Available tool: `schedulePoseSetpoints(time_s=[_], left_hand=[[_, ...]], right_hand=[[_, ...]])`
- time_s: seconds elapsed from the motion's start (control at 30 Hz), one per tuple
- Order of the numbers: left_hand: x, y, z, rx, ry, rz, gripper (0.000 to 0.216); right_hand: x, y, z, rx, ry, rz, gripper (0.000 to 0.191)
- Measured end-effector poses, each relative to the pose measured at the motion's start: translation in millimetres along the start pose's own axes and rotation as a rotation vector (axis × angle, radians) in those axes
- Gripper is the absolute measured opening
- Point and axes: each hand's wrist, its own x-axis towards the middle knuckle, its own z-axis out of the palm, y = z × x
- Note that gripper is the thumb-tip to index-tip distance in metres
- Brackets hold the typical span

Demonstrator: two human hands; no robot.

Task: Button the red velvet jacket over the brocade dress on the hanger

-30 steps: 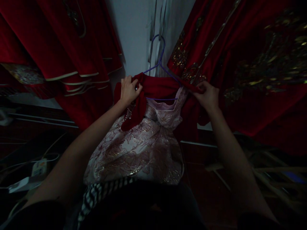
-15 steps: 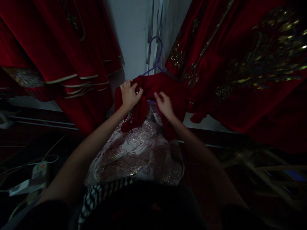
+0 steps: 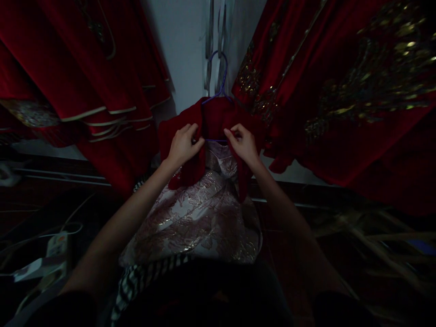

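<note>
Red jacket (image 3: 213, 119) hung on a purple hanger (image 3: 218, 75) over a pink brocade dress (image 3: 200, 213), centre, against the white wall (image 3: 185, 54) | left hand (image 3: 182, 145) pinched its left front edge | right hand (image 3: 242, 144) pinched the right edge | red embroidered garments (image 3: 340, 91) hung either side | power strip (image 3: 56, 243) lay low left
</note>
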Motion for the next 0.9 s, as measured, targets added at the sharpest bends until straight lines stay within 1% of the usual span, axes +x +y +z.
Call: schedulePoseSetpoints(time_s=[0.07, 0.1, 0.13, 0.17, 0.27, 0.37, 0.47, 0.57, 0.63, 0.77, 0.9], left_hand=[[-1, 8, 6, 0.015, -0.15, 0.069, 0.016], [-1, 12, 9, 0.014, -0.193, 0.091, 0.016], [-2, 14, 13, -0.003, -0.204, 0.096, 0.016], [-3, 15, 16, -0.038, -0.191, 0.086, 0.015], [-8, 14, 23, -0.214, -0.088, 0.02, 0.018], [-16, 8, 32, -0.398, 0.002, -0.06, 0.028], [-24, 0, 45, -0.623, 0.097, -0.195, 0.037], [-32, -6, 57, -0.823, 0.173, -0.338, 0.039], [-35, -7, 61, -0.911, 0.177, -0.37, 0.036], [-38, -7, 58, -1.012, 0.135, -0.341, 0.031], [-40, -3, 55, -1.01, 0.205, -0.454, 0.034]], right_hand=[[-2, -4, 13, 0.082, -0.105, -0.027, 0.033], [-5, -7, 20, 0.128, -0.144, -0.042, 0.033], [-8, -11, 26, 0.174, -0.167, -0.053, 0.033], [-11, -14, 32, 0.213, -0.169, -0.057, 0.032], [-20, -19, 43, 0.281, -0.138, -0.013, 0.032], [-24, -13, 48, 0.355, -0.124, 0.065, 0.037], [-26, -3, 51, 0.514, -0.164, 0.151, 0.045], [-29, 3, 53, 0.679, -0.218, 0.202, 0.047], [-32, 6, 53, 0.739, -0.222, 0.209, 0.047], [-33, 10, 50, 0.747, -0.248, 0.233, 0.046], [-31, 12, 50, 0.719, -0.283, 0.194, 0.046]])
